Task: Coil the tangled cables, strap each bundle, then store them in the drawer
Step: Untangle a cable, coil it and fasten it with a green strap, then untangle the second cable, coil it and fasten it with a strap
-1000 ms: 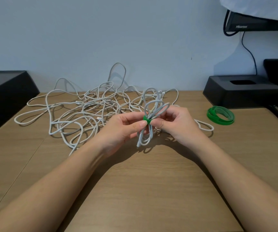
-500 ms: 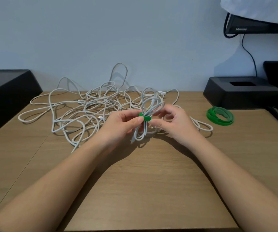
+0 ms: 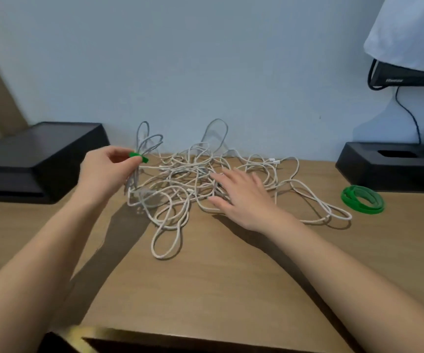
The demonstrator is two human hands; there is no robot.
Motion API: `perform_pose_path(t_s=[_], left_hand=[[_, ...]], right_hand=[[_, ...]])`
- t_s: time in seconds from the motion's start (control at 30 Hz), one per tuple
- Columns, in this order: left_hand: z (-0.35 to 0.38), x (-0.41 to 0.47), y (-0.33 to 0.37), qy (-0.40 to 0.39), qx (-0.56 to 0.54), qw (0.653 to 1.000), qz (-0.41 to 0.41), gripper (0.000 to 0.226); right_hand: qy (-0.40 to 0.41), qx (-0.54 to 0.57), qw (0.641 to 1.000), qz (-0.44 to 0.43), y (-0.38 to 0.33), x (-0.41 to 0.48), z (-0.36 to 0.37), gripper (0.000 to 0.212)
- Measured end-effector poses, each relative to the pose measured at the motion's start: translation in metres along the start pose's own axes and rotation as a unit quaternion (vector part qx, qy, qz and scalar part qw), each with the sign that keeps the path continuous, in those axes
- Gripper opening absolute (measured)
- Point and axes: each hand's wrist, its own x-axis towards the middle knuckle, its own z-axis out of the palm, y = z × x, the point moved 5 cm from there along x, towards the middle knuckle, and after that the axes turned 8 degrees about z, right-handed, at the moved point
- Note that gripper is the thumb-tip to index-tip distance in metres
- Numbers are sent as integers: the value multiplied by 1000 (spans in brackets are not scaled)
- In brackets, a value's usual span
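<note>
Left hand (image 3: 106,171) pinching strapped bundle (image 3: 139,156), right hand (image 3: 244,197) flat on tangle (image 3: 180,171) — desk (image 3: 206,289) edge near

- A brown wooden table (image 3: 206,289) fills the near part of the scene.
- A flat black box (image 3: 40,159) sits at the far left, close to the wall.
- Another black box (image 3: 384,171) sits at the far right, with a long hole in its top.
- A black screen (image 3: 407,79) is high up on the right.
- A white cloth (image 3: 409,34) hangs over the screen.
- A thin black cord (image 3: 411,114) runs down from the screen, behind the right box.
- A pale grey-blue wall (image 3: 206,59) stands at the back.
</note>
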Motion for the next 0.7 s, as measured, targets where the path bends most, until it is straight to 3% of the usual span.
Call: perform_pose_path(t_s=[0.23,0.7], left_hand=[[-44,29,-49,65,167,984,4,28],[-54,78,-103,60,339,938,31,17]], right_hand=[[-16,-7,997,-69,-91,52,16,65],[-66,-94,987,-112,-205,144,75,64]])
